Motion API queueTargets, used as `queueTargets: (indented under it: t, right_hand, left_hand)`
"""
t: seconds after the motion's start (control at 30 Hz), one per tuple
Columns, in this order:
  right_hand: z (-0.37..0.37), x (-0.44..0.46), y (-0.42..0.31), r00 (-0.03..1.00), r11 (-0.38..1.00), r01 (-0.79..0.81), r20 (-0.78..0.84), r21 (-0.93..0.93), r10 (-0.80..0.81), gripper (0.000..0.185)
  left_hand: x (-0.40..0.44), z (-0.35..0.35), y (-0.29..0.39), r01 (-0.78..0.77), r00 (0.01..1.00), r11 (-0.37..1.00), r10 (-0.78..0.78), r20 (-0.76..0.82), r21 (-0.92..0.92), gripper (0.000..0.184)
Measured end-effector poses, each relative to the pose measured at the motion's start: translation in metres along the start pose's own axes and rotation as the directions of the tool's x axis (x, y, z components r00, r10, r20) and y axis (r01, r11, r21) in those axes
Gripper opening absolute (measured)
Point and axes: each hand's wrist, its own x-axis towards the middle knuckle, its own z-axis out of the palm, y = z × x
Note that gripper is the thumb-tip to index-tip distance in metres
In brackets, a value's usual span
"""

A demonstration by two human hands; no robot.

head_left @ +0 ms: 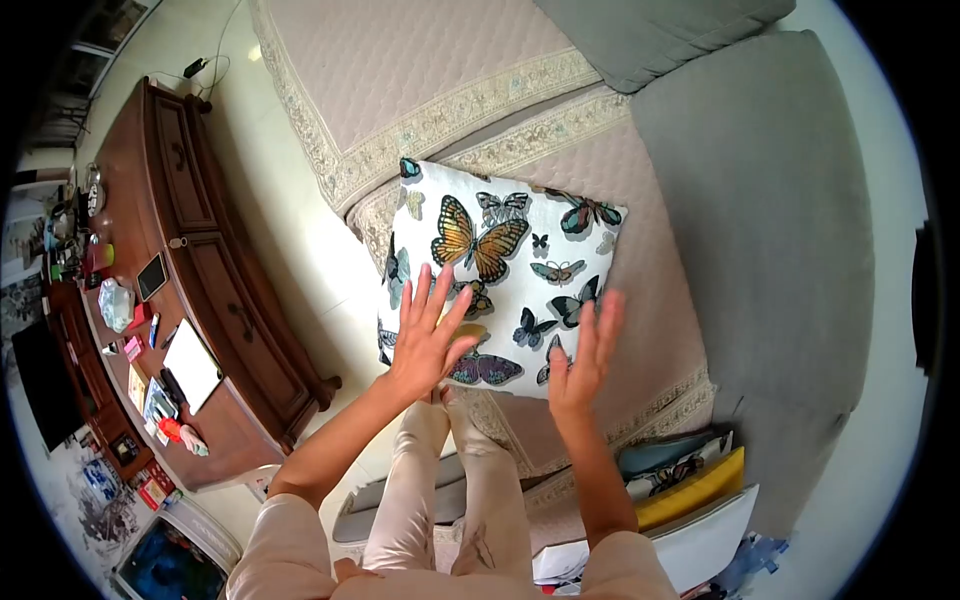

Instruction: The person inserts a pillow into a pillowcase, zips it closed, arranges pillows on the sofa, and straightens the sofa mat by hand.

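A white cushion (500, 275) printed with colourful butterflies lies on the quilted sofa cover in front of me. My left hand (430, 335) is over its near left part, fingers spread, with nothing in it. Over the cushion's near right edge is my right hand (588, 355), its fingers stretched out and thumb apart, also holding nothing. Whether either palm touches the fabric I cannot tell. A large orange butterfly (477, 240) shows just beyond my left fingertips.
Pink quilted covers (650, 300) with patterned borders lie over the sofa, whose grey backrest (760, 230) runs along the right. A yellow cushion (695, 490) stands among others at lower right. On the left is a wooden cabinet (215, 260) bearing a notebook (192, 365) and a phone (151, 277).
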Motion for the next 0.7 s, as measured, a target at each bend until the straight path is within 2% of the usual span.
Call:
queueTargets:
  t: [0.1,0.13,0.2,0.23,0.27,0.3,0.43,0.47,0.53,0.57,0.63,0.7]
  right_hand:
    - [0.010,0.045,-0.009,0.946,0.977,0.212,-0.249,-0.003,-0.206,0.053]
    - [0.021,0.052,-0.004,0.949,0.977,0.210,-0.231,-0.037,-0.213,0.054]
    - [0.077,0.051,0.035,0.992,0.976,0.115,0.078,-0.183,-0.102,0.055]
    - [0.123,0.025,0.074,0.969,0.960,0.085,0.247,-0.267,-0.017,0.056]
    - [0.158,0.008,0.102,0.914,0.932,0.074,0.398,-0.354,0.079,0.057]
    - [0.166,0.012,0.102,0.915,0.928,0.029,0.385,-0.371,0.125,0.056]
    - [0.158,0.026,0.101,0.910,0.953,0.023,0.400,-0.303,0.105,0.055]
    - [0.149,0.032,0.097,0.921,0.972,-0.017,0.374,-0.233,0.106,0.056]
    - [0.118,0.052,0.079,0.935,0.991,-0.095,0.334,-0.091,0.121,0.059]
    - [0.096,0.066,0.062,0.952,0.986,-0.067,0.285,-0.154,0.110,0.064]
    - [0.058,0.082,0.044,0.995,0.993,0.081,0.069,-0.089,-0.075,0.068]
    - [0.041,0.089,0.036,0.975,0.990,0.143,-0.168,-0.014,-0.144,0.064]
  left_hand:
    - [0.048,-0.005,0.003,-0.135,0.958,0.991,0.133,-0.255,0.006,0.064]
    - [0.060,0.002,-0.008,-0.102,0.975,0.994,0.108,-0.197,0.040,0.064]
    - [0.074,0.034,-0.040,-0.033,0.997,0.993,0.041,-0.072,0.110,0.063]
    - [0.067,0.077,-0.078,0.089,0.994,0.975,-0.102,0.050,0.204,0.059]
    - [0.050,0.110,-0.111,0.052,0.990,0.960,-0.085,0.109,0.274,0.057]
    - [0.062,0.115,-0.118,0.049,0.994,0.957,-0.075,0.083,0.288,0.057]
    - [0.063,0.102,-0.110,0.065,0.988,0.965,-0.098,0.119,0.255,0.059]
    - [0.065,0.094,-0.105,0.081,0.984,0.969,-0.115,0.136,0.234,0.062]
    - [0.073,0.066,-0.086,0.156,0.985,0.977,-0.165,0.057,0.145,0.066]
    - [0.081,0.045,-0.072,0.116,0.993,0.988,-0.115,-0.017,0.105,0.069]
    - [0.096,0.016,-0.056,0.017,0.984,0.999,-0.012,-0.176,0.027,0.069]
    - [0.105,-0.001,-0.048,-0.085,0.943,0.996,0.078,-0.324,-0.005,0.067]
